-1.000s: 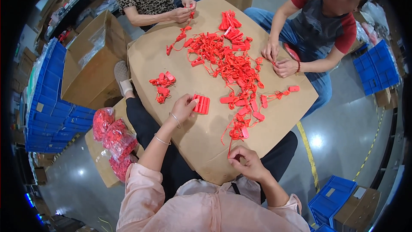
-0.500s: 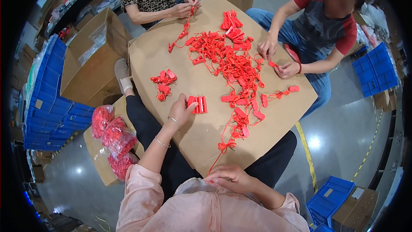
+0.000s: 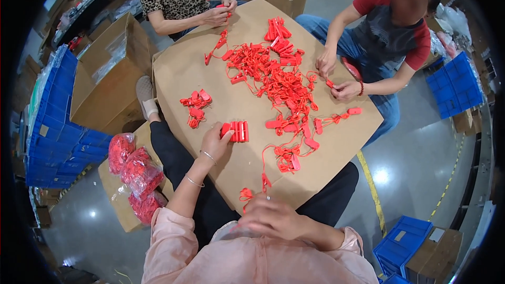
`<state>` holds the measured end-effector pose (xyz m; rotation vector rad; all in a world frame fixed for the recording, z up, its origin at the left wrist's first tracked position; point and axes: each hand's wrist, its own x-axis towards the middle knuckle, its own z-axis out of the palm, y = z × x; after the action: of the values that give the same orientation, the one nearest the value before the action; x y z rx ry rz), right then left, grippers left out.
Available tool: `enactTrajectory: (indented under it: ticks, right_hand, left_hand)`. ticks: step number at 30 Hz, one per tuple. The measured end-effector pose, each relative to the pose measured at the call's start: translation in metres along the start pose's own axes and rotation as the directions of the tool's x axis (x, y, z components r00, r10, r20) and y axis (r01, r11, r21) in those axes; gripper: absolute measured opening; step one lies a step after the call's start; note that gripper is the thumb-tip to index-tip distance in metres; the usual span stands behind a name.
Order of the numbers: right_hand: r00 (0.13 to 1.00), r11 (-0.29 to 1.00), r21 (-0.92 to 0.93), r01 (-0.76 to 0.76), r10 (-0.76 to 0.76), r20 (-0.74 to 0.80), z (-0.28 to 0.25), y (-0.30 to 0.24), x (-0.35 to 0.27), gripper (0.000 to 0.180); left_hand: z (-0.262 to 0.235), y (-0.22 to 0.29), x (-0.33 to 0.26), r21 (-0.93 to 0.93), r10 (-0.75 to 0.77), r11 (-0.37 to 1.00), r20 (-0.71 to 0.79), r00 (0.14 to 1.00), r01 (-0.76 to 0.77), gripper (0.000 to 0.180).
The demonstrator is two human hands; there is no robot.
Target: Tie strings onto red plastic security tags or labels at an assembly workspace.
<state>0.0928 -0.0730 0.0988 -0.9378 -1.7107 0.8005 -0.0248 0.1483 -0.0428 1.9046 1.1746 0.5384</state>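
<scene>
My left hand point(image 3: 216, 142) is closed on the end of a neat row of red plastic pieces point(image 3: 240, 131), standing side by side on the cardboard tabletop. Close to my body, my right hand point(image 3: 274, 216) is curled and blurred, with a red cord point(image 3: 245, 194) bunched at its fingers. From there the cord runs up to a red piece point(image 3: 266, 181) at the table's near edge. A small cluster of corded red pieces point(image 3: 196, 106) lies beyond my left hand. The large tangled heap of red cords and pieces point(image 3: 284, 84) covers the middle of the table.
Two people work across the table, one hand pair point(image 3: 223, 14) at the far left, another point(image 3: 336, 81) at the right. Bagged red pieces point(image 3: 142, 171) rest on a carton by my left leg. Blue crates point(image 3: 58, 137) and an open carton point(image 3: 108, 73) stand left.
My right hand has lifted slightly and moved over the cord, drawing its looped bundle and a red piece nearer to me. My left hand stays at the row.
</scene>
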Motion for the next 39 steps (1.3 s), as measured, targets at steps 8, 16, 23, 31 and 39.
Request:
enactTrajectory:
  ticks: [8, 16, 23, 31, 39]
  right_hand:
    - [0.768, 0.711, 0.633, -0.307, 0.578, -0.276, -0.002, 0.042, -0.02, 0.007]
    - [0.669, 0.716, 0.586, -0.38, 0.65, -0.36, -0.014, 0.054, -0.018, 0.004]
    - [0.675, 0.828, 0.269, -0.493, 0.558, -0.483, -0.011, 0.075, -0.032, 0.004]
    - [0.685, 0.846, 0.085, -0.526, 0.481, -0.548, -0.013, 0.09, -0.048, 0.008]
    - [0.787, 0.849, -0.2, -0.489, 0.33, -0.521, -0.012, 0.084, -0.041, 0.016]
  left_hand:
    - [-0.009, 0.024, -0.02, -0.257, -0.004, 0.966, 0.1, 0.995, 0.03, 0.019]
    - [0.002, 0.044, -0.065, -0.475, -0.06, 0.796, 0.555, 0.83, 0.375, 0.025]
    - [0.008, 0.059, -0.078, -0.499, -0.007, 0.757, 0.638, 0.77, 0.421, 0.026]
    - [0.023, 0.06, -0.084, -0.661, 0.046, 0.633, 0.553, 0.832, 0.404, 0.022]
    - [0.029, 0.054, -0.087, -0.649, 0.099, 0.616, 0.625, 0.774, 0.446, 0.023]
